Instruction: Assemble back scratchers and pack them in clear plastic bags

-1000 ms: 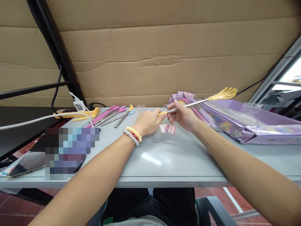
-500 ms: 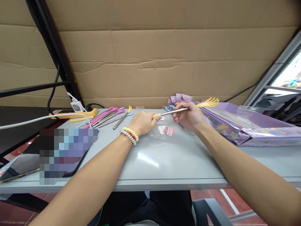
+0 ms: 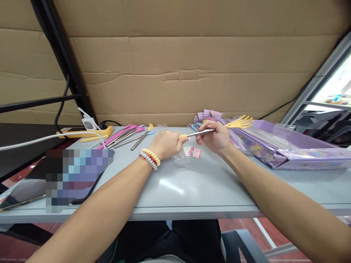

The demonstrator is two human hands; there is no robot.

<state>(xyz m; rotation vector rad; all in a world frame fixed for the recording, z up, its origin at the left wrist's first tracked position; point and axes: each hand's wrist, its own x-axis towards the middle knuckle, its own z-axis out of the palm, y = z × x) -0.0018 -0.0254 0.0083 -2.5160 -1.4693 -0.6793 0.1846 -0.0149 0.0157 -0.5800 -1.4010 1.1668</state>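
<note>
A telescopic back scratcher with a metal rod and a yellow hand-shaped head spans both hands above the table. My left hand is closed round its yellow handle end; coiled bands circle that wrist. My right hand grips the rod close to the head, which sticks out to the right. Beneath the rod lie a pink and white card and a clear plastic bag. Left of my left hand rest several more back scratchers with pink, yellow and blue heads.
A purple box stands open at the right, beside packaged pieces with purple cards. Two dark devices, one a tablet, lie at the left. Behind them are a yellow power strip and a white cable. Cardboard walls the back.
My right hand has come slightly left and closer to my left hand, and the visible rod between them is shorter. The yellow head has shifted slightly left too.
</note>
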